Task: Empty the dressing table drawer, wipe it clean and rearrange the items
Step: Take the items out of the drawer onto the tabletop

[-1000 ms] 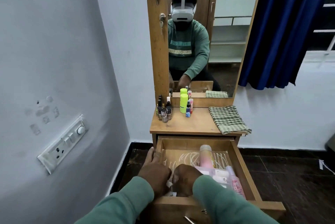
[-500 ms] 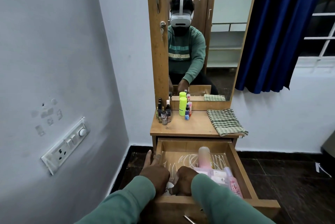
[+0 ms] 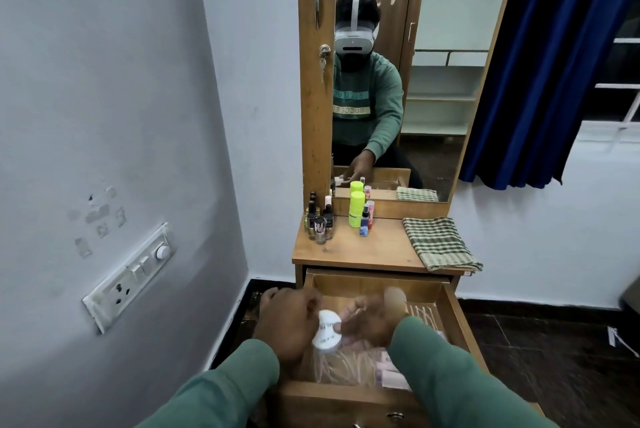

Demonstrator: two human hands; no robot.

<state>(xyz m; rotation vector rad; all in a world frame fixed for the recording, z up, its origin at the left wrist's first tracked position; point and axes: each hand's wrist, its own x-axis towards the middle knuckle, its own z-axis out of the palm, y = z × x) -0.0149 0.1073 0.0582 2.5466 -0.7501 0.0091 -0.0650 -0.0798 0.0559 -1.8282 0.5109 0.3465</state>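
Observation:
The dressing table drawer (image 3: 458, 320) stands pulled open below the tabletop (image 3: 374, 251). Both my hands are lifted above its left half and are blurred. My left hand (image 3: 285, 322) grips a small white round jar (image 3: 325, 332) with dark print on it. My right hand (image 3: 372, 322) holds the same jar from the right, fingertips on its edge. Behind my right hand a pale pink bottle (image 3: 395, 296) lies in the drawer. Pink and white tubes (image 3: 391, 372) lie at the drawer's front right, on a liner with white lines.
On the tabletop stand several nail polish bottles (image 3: 320, 221), a neon green bottle (image 3: 356, 209) and a small blue spray (image 3: 364, 221). A folded checked cloth (image 3: 440, 244) lies at its right. A wall with a switch panel (image 3: 130, 275) is close on the left.
Both hands have come up out of the drawer's front left corner, now with a white jar between them. The view has tilted upward slightly.

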